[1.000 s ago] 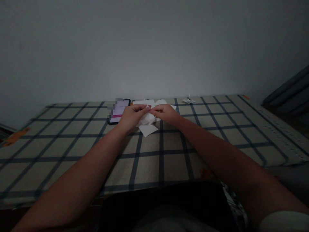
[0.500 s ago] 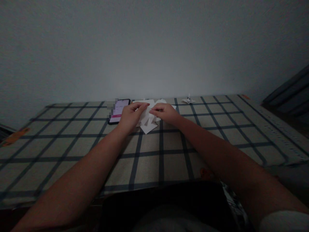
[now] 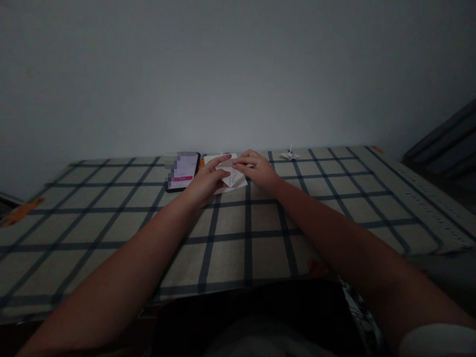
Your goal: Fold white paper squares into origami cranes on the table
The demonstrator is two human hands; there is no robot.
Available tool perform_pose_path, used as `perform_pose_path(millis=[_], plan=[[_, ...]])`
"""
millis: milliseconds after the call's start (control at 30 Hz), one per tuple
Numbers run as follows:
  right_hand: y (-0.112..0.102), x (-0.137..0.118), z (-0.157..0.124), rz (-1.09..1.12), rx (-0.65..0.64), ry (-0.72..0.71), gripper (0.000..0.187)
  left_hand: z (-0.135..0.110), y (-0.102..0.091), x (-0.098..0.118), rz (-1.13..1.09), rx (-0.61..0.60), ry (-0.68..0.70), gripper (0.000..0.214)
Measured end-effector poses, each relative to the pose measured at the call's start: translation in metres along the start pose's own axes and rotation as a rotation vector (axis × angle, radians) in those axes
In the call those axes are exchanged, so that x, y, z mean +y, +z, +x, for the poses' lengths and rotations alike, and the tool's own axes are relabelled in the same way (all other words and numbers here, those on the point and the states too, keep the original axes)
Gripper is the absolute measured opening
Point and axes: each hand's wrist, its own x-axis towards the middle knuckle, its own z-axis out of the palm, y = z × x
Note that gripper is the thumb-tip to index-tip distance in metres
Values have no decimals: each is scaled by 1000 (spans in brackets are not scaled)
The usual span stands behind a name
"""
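A piece of folded white paper (image 3: pixel 231 179) with a pointed lower end is between my two hands, over a flat white sheet (image 3: pixel 241 184) on the checked cloth. My left hand (image 3: pixel 207 181) grips its left side, the thumb on the near face and the index finger along the top. From the right, the fingertips of my right hand (image 3: pixel 258 169) are closed at its upper right edge. Part of the paper is hidden behind the fingers.
A phone (image 3: pixel 183 171) with a lit screen lies left of my left hand. To the right, near the wall (image 3: pixel 238 74), sits a small folded paper shape (image 3: pixel 290 154) with points. A checked tablecloth (image 3: pixel 230 238) covers the table.
The paper was spread with loose flaps and a point toward me; now it looks flatter and more compact. My hands have shifted slightly, the left fingers more stretched along it.
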Motion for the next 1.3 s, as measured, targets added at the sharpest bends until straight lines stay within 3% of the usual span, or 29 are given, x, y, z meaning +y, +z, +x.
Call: perform_pose_path(millis=[400,567,900,1133,1300], plan=[[-2,5,4,7,-83,48,16,0,4,-7,-106,-2,-11,60],[-2,7,3,104,-118,137,26,0,3,-7,-119,29,15,60],[-2,7,3,186,-149,264,23,3,3,-13,-162,5,-5,55],[-5,6,4,125,-61,216,20,1,3,-9,-232,-102,-9,36],[-3,6,4,204,-21,283,21,1,4,-6,-297,-104,-26,34]])
